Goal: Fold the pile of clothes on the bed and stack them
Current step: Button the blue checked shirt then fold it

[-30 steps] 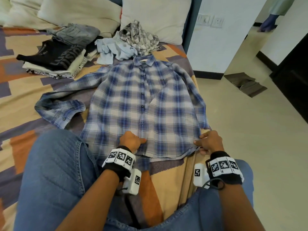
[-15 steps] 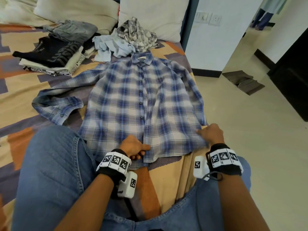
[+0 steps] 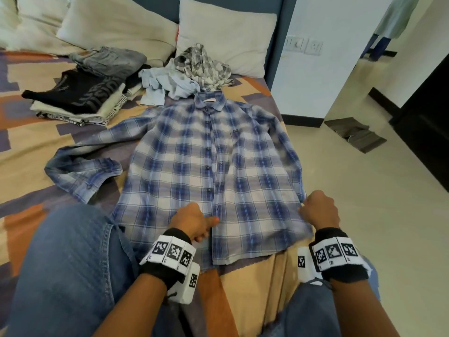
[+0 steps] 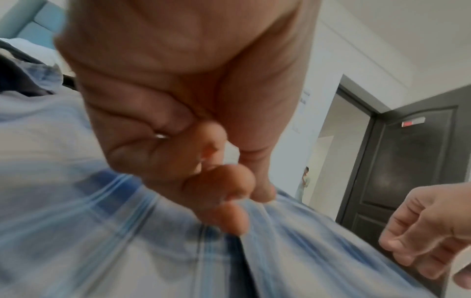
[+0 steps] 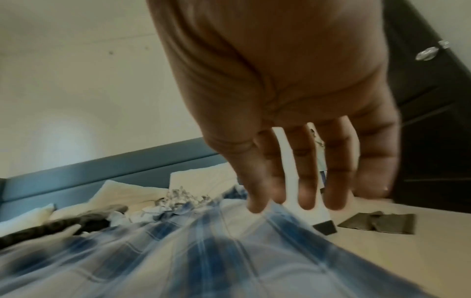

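Shirt: I'm seeing the blue plaid shirt (image 3: pixel 184 156) lying flat, buttons up, on the bed (image 3: pixel 29 142), its collar pointing away from me.
Left hand (image 3: pixel 193 221): it's pinching the button placket near the hem with thumb and curled fingers.
Right hand (image 3: pixel 320 209): its fingertips (image 5: pixel 254 207) are touching the shirt's right edge; I cannot tell whether it's gripping.
Around: the folded stack (image 3: pixel 80 98) is sitting far left, and 2 crumpled garments (image 3: pixel 192 71) are lying just beyond the collar.

The shirt (image 3: pixel 194 166) lies on the bed (image 3: pixel 29 142), the folded stack (image 3: pixel 77 98) behind-left.

Blue-and-white plaid shirt (image 3: pixel 184 166), grey-white checked shirt (image 3: pixel 204 66), black top (image 3: pixel 77 93), orange-purple-cream bedspread (image 3: pixel 26 152), cream pillows (image 3: pixel 226 32)
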Tool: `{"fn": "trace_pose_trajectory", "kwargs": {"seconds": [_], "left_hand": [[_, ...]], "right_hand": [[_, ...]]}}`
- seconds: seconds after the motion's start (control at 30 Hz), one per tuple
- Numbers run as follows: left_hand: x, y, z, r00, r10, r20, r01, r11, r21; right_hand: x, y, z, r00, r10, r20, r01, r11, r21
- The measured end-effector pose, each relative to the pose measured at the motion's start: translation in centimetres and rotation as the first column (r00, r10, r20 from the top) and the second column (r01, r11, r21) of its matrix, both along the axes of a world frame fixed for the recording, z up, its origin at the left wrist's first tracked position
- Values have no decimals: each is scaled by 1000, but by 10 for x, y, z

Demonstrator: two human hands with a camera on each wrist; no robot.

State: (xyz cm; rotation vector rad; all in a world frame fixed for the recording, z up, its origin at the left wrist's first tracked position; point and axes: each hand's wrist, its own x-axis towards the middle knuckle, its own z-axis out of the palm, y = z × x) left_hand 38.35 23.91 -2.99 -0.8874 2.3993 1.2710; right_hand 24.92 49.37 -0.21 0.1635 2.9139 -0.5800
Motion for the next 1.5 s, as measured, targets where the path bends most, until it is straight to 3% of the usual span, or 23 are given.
{"fn": "trace_pose_trajectory", "kwargs": {"seconds": [0.1, 0.17, 0.27, 0.33, 0.4, 0.47, 0.63, 0.8, 0.9, 0.97, 1.03, 1.1, 1.17, 1.2, 1.27, 1.33, 1.37, 1.43, 1.5], "left_hand": [[-26, -18, 12, 972, 119, -203, -89, 984, 151], [-45, -37, 14, 948, 154, -279, -121, 984, 132], [-60, -67, 1, 945, 139, -297, -118, 989, 85], [-62, -81, -12, 943, 147, -300, -92, 978, 187], [-64, -86, -25, 935, 151, -320, -68, 964, 257], [-68, -88, -38, 946, 92, -311, -27, 978, 207], [-78, -92, -51, 966, 5, -259, 49, 978, 204], [-79, -92, -50, 965, -7, -262, 59, 980, 191], [-77, -90, -45, 961, 28, -274, 36, 973, 226], [-75, -92, -46, 955, 31, -296, 49, 965, 259], [-74, -93, -46, 935, 96, -341, 11, 954, 300], [-72, -94, -39, 883, 302, -360, -139, 900, 414], [-70, -104, -28, 741, 536, -403, -299, 802, 517], [-69, -113, -24, 647, 623, -440, -395, 767, 506], [-66, -135, -14, 534, 679, -504, -653, 710, 265], [-54, -157, -7, 523, 714, -465, -803, 595, 10], [-51, -166, -7, 558, 724, -405, -804, 593, -47], [-47, -175, -14, 654, 699, -291, -736, 676, -31], [-49, -170, -16, 670, 697, -253, -707, 704, 66]], "right_hand": [[-12, -36, 11, 966, 231, -116, -249, 953, -172], [-20, -71, 17, 911, 374, -172, -408, 875, -261], [-32, -133, 11, 846, 496, -196, -533, 780, -328], [-41, -175, -4, 841, 514, -169, -541, 778, -319], [-50, -207, -23, 862, 494, -116, -508, 834, -214], [-55, -224, -31, 879, 472, -67, -477, 876, -79], [-64, -238, -29, 865, 499, -51, -493, 865, 92], [-71, -240, -24, 898, 439, -34, -439, 883, -166], [-60, -234, -15, 815, 572, 96, -551, 815, -180], [-51, -220, -10, 764, 633, 124, -583, 760, -286], [-50, -195, -4, 836, 547, 37, -493, 780, -387], [-56, -162, 2, 924, 364, -120, -380, 831, -405], [-70, -125, 5, 945, 169, -281, -261, 905, -335], [-78, -108, 6, 947, 95, -307, -193, 932, -306], [-92, -79, 2, 969, 20, -245, -86, 962, -259], [-101, -65, -11, 995, 59, -83, -76, 974, -212], [-104, -62, -19, 996, 87, -28, -91, 979, -185], [-110, -64, -31, 995, 102, -23, -104, 980, -171], [-117, -71, -35, 999, 33, -37, -41, 963, -266]]}}
